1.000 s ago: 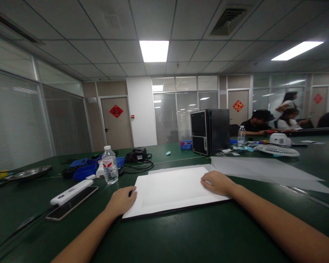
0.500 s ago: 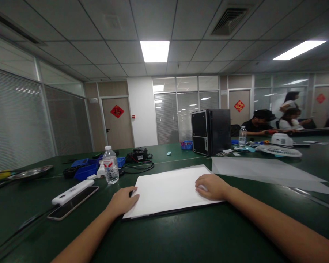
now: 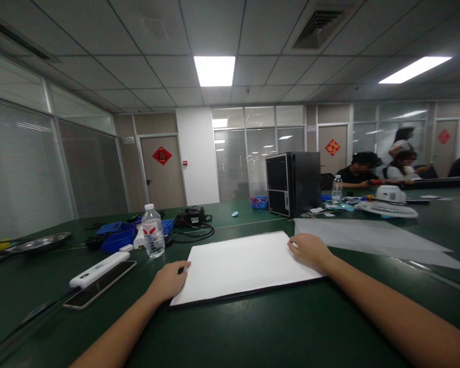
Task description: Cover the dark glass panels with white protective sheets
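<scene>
A white sheet of paper (image 3: 237, 266) lies on a thin, dark-edged board on the green table in front of me. My left hand (image 3: 170, 281) is closed on its left edge, with the thumb reaching over the top. A small dark spot shows between thumb and forefinger, and I cannot make out what it is. At the right edge rests my right hand (image 3: 310, 250), fingers curled inward over the paper's margin. The undersides of both hands are hidden.
Left of the paper stand a water bottle (image 3: 152, 232), a white power strip (image 3: 99, 270) and a phone (image 3: 101, 286). Behind are blue bins (image 3: 118, 239), a black adapter (image 3: 193, 217) and a computer tower (image 3: 293, 185). Translucent sheets (image 3: 368, 237) lie at right. People sit beyond.
My right hand has slid right, from the paper's surface to its right edge. The sheet now lies flush across the board there. My left hand stays at the left edge.
</scene>
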### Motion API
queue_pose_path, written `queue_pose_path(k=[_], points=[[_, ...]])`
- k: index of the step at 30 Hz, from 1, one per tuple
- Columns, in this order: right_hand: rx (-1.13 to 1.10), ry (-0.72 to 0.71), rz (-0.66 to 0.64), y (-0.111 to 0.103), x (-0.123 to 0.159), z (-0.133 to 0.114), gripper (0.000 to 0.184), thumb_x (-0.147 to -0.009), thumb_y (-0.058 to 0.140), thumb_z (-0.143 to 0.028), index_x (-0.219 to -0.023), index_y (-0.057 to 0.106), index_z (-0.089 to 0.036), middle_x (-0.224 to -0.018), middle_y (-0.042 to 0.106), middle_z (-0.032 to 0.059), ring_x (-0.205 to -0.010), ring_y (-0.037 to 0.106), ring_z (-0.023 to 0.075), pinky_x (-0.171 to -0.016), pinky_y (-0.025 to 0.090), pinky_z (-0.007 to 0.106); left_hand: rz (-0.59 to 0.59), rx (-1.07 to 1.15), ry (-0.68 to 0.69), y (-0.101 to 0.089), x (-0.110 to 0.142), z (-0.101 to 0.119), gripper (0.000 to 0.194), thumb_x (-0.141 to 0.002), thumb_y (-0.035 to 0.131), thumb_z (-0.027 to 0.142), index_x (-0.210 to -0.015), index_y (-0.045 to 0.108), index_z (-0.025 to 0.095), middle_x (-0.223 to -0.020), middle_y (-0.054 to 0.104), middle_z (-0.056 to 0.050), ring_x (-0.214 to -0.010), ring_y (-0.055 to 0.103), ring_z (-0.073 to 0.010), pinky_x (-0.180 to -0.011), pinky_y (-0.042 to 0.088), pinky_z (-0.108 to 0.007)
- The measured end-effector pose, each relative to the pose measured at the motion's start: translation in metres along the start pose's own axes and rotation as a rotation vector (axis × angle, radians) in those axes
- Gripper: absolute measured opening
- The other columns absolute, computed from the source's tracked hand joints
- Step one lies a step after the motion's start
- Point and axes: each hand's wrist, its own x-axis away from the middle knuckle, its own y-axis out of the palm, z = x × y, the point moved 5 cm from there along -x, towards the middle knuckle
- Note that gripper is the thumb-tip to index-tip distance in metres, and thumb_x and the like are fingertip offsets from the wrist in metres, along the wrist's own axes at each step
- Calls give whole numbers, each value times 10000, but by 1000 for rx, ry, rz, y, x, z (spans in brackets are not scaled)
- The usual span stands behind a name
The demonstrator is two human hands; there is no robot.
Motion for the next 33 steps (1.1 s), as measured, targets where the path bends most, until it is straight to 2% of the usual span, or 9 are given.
queue_pose_path(k=[3, 5, 12, 17, 20, 23, 26, 29, 33], points=[[69, 178, 20, 0, -2, 24, 480, -982, 429, -441, -897, 797, -144, -923, 767, 232, -871, 729, 332, -783, 518, 426, 6, 15, 14, -2, 1, 2, 365, -991, 626, 416, -1289, 641, 207, -1403, 635, -90, -1284, 608, -266, -1123, 461, -550], [91, 230, 22, 0, -3, 30, 482, -975, 445, -453, -866, 794, -139, -912, 762, 244, -860, 731, 339, -767, 516, 426, 9, 28, 30, -4, 3, 5, 362, -999, 608, 439, -1271, 650, 205, -1360, 661, -83, -1245, 633, -257, -1101, 481, -533], [53, 184, 10, 7, -5, 20, 502, -987, 425, -471, -816, 793, -175, -884, 770, 197, -834, 728, 313, -771, 502, 406, 5, 21, 37, -5, 3, 8, 379, -1002, 597, 452, -1287, 643, 206, -1388, 648, -90, -1271, 619, -262, -1124, 458, -548], [-3, 124, -2, 11, -6, 24, 458, -981, 444, -471, -871, 805, -210, -886, 786, 143, -841, 722, 275, -755, 483, 353, -3, -23, 3, 0, -1, 1, 437, -999, 601, 454, -1357, 601, 204, -1461, 599, -102, -1352, 563, -288, -1178, 382, -599], [-39, 89, -17, 12, -8, 37, 446, -992, 433, -467, -902, 804, -235, -914, 793, 102, -854, 721, 251, -776, 486, 335, -1, -51, -22, 3, -3, -1, 467, -995, 606, 456, -1389, 575, 207, -1488, 574, -108, -1362, 552, -295, -1172, 389, -601], [-38, 137, 2, 14, -10, 62, 427, -1014, 403, -403, -1114, 777, -223, -1154, 769, 110, -1079, 694, 267, -927, 488, 361, 0, -77, -38, 4, -3, -2, 469, -982, 630, 447, -1385, 575, 214, -1480, 571, -105, -1329, 571, -294, -1129, 445, -583], [-9, 219, -9, 22, -6, 91, 438, -988, 517, -378, -1357, 650, -183, -1441, 614, 156, -1317, 566, 307, -1079, 437, 448, -3, -96, -37, 4, -3, -2, 456, -976, 642, 435, -1373, 582, 217, -1474, 572, -103, -1314, 579, -290, -1112, 466, -572], [10, 279, -88, 36, -1, 109, 451, -985, 592, -469, -1325, 635, -175, -1402, 618, 151, -1255, 600, 297, -1051, 476, 519, -7, -108, -30, 5, -4, -3, 457, -981, 636, 430, -1381, 579, 217, -1486, 567, -103, -1342, 560, -295, -1142, 430, -590], [33, 289, -150, 45, -3, 112, 385, -1003, 597, -484, -1241, 653, -186, -1286, 660, 97, -1140, 644, 246, -996, 530, 497, -9, -117, -25, 7, -3, -4, 470, -985, 628, 430, -1397, 569, 213, -1493, 564, -106, -1366, 544, -300, -1169, 392, -606]])
